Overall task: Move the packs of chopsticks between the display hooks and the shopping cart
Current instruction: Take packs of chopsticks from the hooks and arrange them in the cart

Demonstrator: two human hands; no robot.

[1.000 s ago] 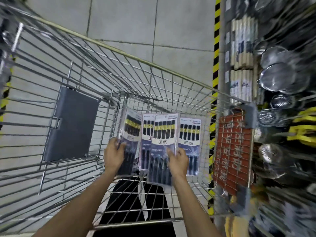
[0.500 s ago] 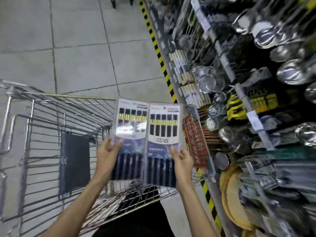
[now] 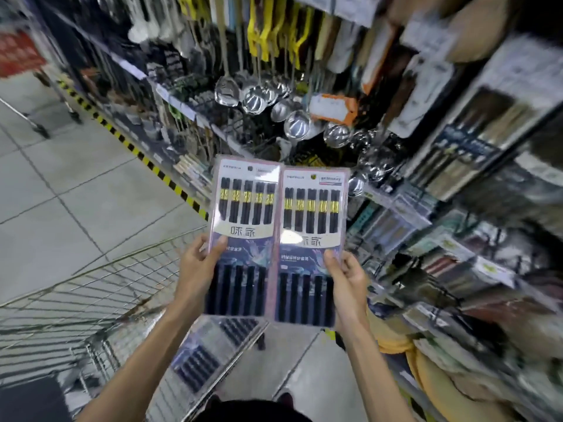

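Two flat packs of black chopsticks with gold bands are held upright side by side in front of the store shelf. My left hand (image 3: 199,263) grips the left pack (image 3: 246,208) at its left edge. My right hand (image 3: 347,275) grips the right pack (image 3: 313,214) at its right edge. Below them, more chopstick packs (image 3: 210,351) lie in the wire shopping cart (image 3: 91,300) at the lower left. Display hooks behind the held packs are hidden or blurred.
Steel ladles (image 3: 274,108) and other utensils hang on the shelf ahead. Boxed chopstick sets (image 3: 475,141) hang at the right. A yellow-black floor stripe (image 3: 146,159) runs along the shelf base. Yellow goods (image 3: 426,370) sit low at the right.
Both hands lifted a pack each out of the cart and raised them toward the shelf. The view swung up and right from the cart to the utensil display.
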